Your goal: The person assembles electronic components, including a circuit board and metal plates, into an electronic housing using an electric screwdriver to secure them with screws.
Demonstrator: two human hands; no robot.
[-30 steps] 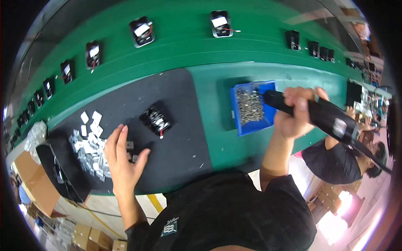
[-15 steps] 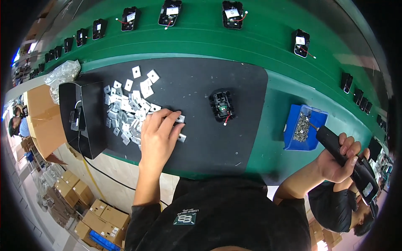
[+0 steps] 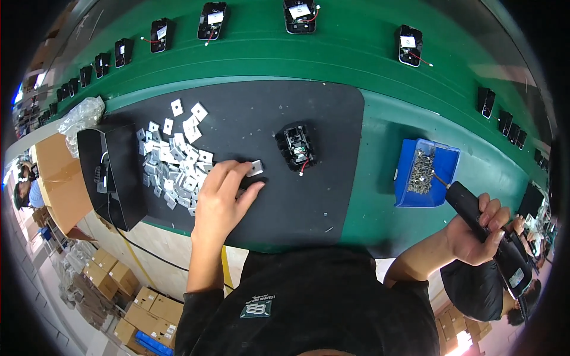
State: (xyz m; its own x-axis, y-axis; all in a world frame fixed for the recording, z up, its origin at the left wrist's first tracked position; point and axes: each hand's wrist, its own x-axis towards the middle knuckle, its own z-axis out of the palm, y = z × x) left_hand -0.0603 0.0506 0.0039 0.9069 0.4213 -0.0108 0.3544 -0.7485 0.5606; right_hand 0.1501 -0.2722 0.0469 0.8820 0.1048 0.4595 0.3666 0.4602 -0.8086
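My left hand (image 3: 221, 193) is at the right edge of a heap of square metal plates (image 3: 178, 169), each with a hole. One metal plate (image 3: 255, 168) is at its fingertips, held by the fingers; the thumb lies apart from it, and the fingers hide part of the contact. To the right, a black device housing (image 3: 295, 146) with a green circuit board and a red cable lies on the dark mat. My right hand (image 3: 481, 231) is wrapped round a black electric screwdriver (image 3: 469, 204). The tool's bit reaches into a blue bin (image 3: 451, 155) of small screws (image 3: 421, 172).
Across the far side, a green belt (image 3: 249, 56) carries several black housings (image 3: 213, 21). At the left stand a black open box (image 3: 132, 178), a clear plastic bag (image 3: 83, 115) and a cardboard carton (image 3: 62, 178). Another person (image 3: 475, 291) sits at the lower right.
My left hand has moved right, toward the housing, and the metal plate has moved with its fingertips. The screwdriver stays at the screw bin. The whole view has shifted slightly.
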